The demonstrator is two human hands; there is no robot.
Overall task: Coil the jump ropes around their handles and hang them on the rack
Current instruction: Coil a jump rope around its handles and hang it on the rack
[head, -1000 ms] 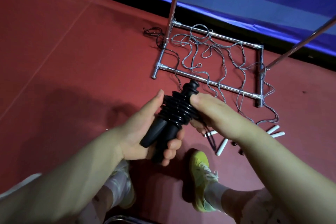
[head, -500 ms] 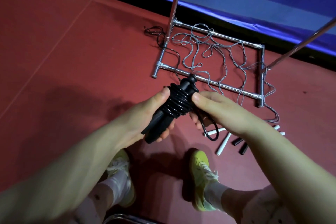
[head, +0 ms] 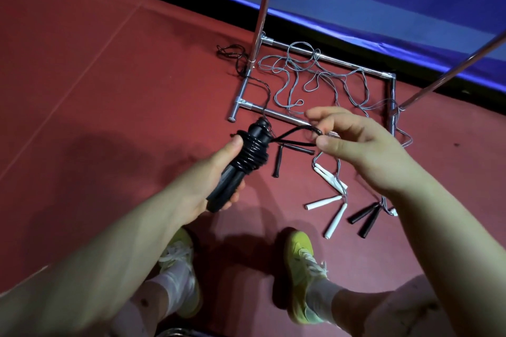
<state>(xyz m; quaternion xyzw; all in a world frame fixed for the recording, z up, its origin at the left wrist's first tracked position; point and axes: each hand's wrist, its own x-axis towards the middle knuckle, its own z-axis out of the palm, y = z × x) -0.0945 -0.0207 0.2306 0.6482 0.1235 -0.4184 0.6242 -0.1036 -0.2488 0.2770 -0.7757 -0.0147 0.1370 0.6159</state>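
Hands (head: 276,156) above red floor (head: 95,107)

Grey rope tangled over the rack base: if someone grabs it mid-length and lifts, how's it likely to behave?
Probably limp: the grey rope lies in loose, irregular loops with no shape of its own. Likely to snag, since its strands cross the rack base bars. It looks thin, so probably light, and the white handles on the floor would likely trail after it, though which ones belong to it is unclear.

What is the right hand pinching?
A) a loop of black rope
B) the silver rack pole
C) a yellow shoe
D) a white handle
A: the right hand pinches a loop of thin black rope that leads to the coiled black jump rope handles gripped in the left hand.
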